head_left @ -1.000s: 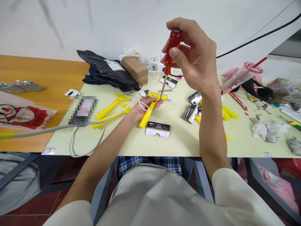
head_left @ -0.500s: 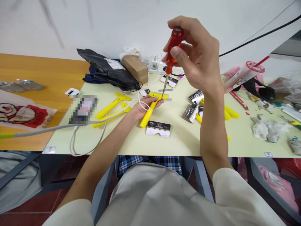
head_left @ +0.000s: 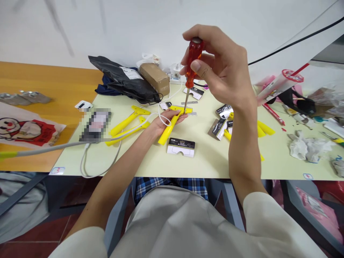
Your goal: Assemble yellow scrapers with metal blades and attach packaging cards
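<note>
My left hand (head_left: 164,120) holds a yellow scraper (head_left: 167,132) near its head, its handle pointing down and left. My right hand (head_left: 217,68) is raised, with fingers and thumb round the red handle of a screwdriver (head_left: 194,57). The screwdriver shaft runs down almost upright, and its tip meets the scraper head beside my left fingertips. A white cable (head_left: 161,116) loops across my left hand. Just in front lies a black and white card pack (head_left: 181,147). Two other yellow scrapers (head_left: 125,122) rest left of my left hand. A thin metal blade (head_left: 189,103) lies behind the held scraper.
At the back left sit a black plastic bag (head_left: 120,80) and a cardboard box (head_left: 155,79). A blurred-out phone (head_left: 95,125) lies left. Several packs (head_left: 220,129) and yellow handles (head_left: 264,128) are near my right forearm. Farther right are a cup (head_left: 279,84) and crumpled tissue (head_left: 309,147).
My right hand and the screwdriver handle have moved slightly left and down, so the shaft stands more upright. The scraper's handle end has shifted slightly left in my left hand.
</note>
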Action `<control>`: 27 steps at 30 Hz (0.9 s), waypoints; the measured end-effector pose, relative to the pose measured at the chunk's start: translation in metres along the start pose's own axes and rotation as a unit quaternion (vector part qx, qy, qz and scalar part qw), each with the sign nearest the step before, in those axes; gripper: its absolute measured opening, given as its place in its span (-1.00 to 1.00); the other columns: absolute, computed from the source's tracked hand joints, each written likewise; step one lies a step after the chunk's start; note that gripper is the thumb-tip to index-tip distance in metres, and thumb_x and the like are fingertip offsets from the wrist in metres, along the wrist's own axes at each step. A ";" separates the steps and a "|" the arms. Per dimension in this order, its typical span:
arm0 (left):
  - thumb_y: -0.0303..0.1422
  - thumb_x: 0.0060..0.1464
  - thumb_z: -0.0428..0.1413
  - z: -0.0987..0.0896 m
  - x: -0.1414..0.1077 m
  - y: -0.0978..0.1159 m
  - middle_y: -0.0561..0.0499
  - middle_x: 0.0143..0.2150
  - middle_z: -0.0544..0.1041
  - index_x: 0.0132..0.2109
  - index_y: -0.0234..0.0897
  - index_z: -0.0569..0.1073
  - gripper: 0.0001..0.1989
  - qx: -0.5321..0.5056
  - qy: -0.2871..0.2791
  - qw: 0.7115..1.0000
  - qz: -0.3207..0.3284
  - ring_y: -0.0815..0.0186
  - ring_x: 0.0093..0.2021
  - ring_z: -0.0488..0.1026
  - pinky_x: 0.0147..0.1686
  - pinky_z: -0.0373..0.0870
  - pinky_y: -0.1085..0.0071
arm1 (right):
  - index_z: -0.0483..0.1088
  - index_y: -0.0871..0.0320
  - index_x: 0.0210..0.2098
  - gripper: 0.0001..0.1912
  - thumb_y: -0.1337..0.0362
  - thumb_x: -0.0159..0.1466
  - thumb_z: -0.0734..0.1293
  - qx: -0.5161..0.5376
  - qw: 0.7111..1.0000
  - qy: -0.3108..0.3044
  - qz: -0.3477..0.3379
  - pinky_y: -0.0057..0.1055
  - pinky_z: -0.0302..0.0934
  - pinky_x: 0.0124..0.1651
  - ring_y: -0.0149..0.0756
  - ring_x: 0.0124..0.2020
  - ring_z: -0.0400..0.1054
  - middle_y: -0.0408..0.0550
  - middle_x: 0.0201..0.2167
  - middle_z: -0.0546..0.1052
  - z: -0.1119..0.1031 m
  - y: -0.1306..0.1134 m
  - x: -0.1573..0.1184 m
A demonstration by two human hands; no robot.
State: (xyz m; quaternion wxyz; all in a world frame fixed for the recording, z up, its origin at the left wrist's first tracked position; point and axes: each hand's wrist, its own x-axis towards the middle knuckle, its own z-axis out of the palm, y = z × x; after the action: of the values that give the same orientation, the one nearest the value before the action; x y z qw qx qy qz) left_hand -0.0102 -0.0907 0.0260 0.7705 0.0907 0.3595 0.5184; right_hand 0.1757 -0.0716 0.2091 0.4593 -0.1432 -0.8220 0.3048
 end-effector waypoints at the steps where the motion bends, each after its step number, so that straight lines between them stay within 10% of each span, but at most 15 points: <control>1: -0.65 0.23 0.32 0.000 0.000 0.000 -0.34 0.04 0.75 0.12 -0.46 0.60 -0.67 -0.001 -0.001 1.000 0.001 0.00 0.05 0.78 0.14 0.76 0.24 | 0.61 -0.32 0.08 -0.75 -0.01 0.42 0.48 0.005 1.000 -0.003 -0.002 0.16 0.60 0.18 0.09 0.03 0.58 -0.14 0.01 0.60 0.001 -0.002 0.000; 27: -0.62 0.27 0.27 -0.005 0.000 0.009 -0.37 0.04 0.76 0.16 -0.48 0.63 -0.67 0.046 -0.026 0.998 -0.021 0.03 0.02 0.79 0.03 0.77 0.34 | 0.66 -0.33 0.02 -0.56 -0.03 0.13 0.58 0.016 0.996 -0.037 0.076 0.24 0.62 -0.05 0.31 0.06 0.62 -0.05 -0.04 0.72 -0.015 -0.027 -0.004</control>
State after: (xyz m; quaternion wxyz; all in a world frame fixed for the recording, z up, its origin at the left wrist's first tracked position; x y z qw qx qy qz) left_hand -0.0203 -0.0883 0.0269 0.7853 0.1324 0.3647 0.4825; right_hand 0.1917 -0.0891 0.2289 0.4064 -0.1871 -0.8199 0.3572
